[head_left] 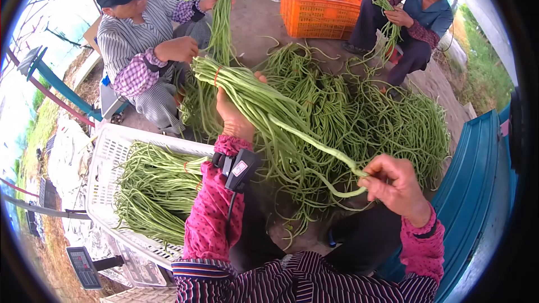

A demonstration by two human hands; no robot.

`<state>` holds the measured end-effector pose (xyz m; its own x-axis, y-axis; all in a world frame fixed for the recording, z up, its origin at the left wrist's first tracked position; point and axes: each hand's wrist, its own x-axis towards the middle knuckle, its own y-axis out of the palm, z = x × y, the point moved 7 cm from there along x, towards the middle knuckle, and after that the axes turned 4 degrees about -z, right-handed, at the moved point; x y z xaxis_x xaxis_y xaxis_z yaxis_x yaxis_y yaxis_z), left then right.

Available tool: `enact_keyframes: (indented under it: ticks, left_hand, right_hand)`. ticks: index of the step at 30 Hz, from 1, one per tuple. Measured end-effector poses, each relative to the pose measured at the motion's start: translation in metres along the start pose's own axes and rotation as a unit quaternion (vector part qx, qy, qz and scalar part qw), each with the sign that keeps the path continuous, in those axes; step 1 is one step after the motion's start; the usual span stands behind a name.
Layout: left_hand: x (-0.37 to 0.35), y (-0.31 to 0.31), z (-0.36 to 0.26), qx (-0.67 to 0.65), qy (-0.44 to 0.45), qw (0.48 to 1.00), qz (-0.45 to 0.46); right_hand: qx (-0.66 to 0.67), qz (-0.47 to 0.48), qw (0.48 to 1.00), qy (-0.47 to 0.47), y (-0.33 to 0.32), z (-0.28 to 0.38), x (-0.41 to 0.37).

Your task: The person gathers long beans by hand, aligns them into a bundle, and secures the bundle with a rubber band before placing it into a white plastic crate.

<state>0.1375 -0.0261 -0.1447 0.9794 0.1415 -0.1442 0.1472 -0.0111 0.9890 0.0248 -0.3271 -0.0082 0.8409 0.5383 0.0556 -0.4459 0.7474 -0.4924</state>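
Note:
My left hand (236,113) is wrapped round a thick bundle of long green beans (258,92), held up in front of me. An orange-red band (217,76) circles the bundle near its upper left end. Out to the right, my right hand (396,185) pinches the ends of a couple of long beans (320,147) that trail from the bundle. Below and behind the bundle lies a large loose heap of long beans (387,126) on the ground. To my left, a white plastic crate (104,160) holds more banded long beans (157,191).
At the upper left a seated co-worker (135,39) holds up a bunch of beans (223,22). Another co-worker (424,8) crouches at the upper right with beans in hand. An orange crate (320,14) stands between them. A blue metal panel (469,185) is at my right, a scale display (83,266) at lower left.

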Motion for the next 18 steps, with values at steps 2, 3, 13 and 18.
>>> enact_keyframes:
  ticks: [2, 3, 13, 18]
  left_hand:
    - [0.001, -0.005, -0.004, -0.006, 0.014, 1.000, -0.022]
    - [0.002, -0.009, -0.007, -0.013, 0.019, 0.999, -0.024]
    - [-0.009, 0.003, 0.005, 0.004, -0.014, 1.000, 0.004]
    - [-0.010, 0.006, 0.011, 0.022, -0.029, 0.999, 0.004]
  right_hand:
    - [0.128, -0.026, 0.990, 0.059, -0.015, -0.005, -0.004]
    - [0.137, -0.043, 0.987, 0.068, -0.026, -0.003, -0.006]
    - [-0.026, -0.410, 0.907, 0.093, -0.240, -0.106, -0.031]
    - [-0.262, -0.498, 0.826, -0.012, -0.318, -0.173, -0.037]
